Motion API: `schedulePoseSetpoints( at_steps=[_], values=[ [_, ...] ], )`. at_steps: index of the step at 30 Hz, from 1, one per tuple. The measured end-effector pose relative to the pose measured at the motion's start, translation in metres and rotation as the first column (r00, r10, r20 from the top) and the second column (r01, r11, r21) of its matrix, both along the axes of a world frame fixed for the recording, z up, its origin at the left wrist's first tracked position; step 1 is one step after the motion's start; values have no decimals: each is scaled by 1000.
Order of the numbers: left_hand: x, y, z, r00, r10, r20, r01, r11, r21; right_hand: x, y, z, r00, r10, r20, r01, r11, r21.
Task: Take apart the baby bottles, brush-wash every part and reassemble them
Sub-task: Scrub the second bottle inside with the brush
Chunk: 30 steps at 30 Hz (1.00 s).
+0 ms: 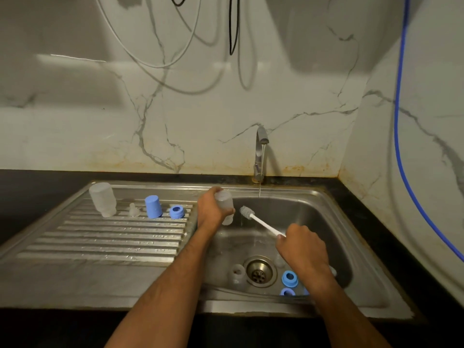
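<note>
My left hand grips a clear bottle body over the sink basin, its mouth pointing down. My right hand holds the white handle of a bottle brush, whose grey bristle head sits just right of the bottle, outside it. On the draining board stand another clear bottle body upside down, a small clear nipple, a blue cap and a blue collar ring. In the basin lie a clear nipple and two blue rings.
The tap runs a thin stream into the steel sink, beside the drain. Black countertop surrounds the sink. Marble wall behind, with hanging cables and a blue hose at the right.
</note>
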State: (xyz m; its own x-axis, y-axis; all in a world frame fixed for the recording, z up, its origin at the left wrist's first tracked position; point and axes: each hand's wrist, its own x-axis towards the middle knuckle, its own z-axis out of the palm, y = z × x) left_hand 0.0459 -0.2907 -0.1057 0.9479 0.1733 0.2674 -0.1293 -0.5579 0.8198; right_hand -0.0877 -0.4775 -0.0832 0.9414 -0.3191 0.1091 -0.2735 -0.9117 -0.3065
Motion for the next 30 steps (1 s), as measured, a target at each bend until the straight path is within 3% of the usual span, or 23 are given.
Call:
schedulePoseSetpoints(
  at_steps=[14, 30],
  values=[
    [-33, 112, 40, 981, 83, 177, -65, 992, -105, -14, 92, 41, 984, 72, 166, -103, 977, 188],
    [-70, 314, 22, 943, 319, 92, -302, 939, -167, -8, 241, 36, 936, 281, 210, -318, 933, 170]
  ],
)
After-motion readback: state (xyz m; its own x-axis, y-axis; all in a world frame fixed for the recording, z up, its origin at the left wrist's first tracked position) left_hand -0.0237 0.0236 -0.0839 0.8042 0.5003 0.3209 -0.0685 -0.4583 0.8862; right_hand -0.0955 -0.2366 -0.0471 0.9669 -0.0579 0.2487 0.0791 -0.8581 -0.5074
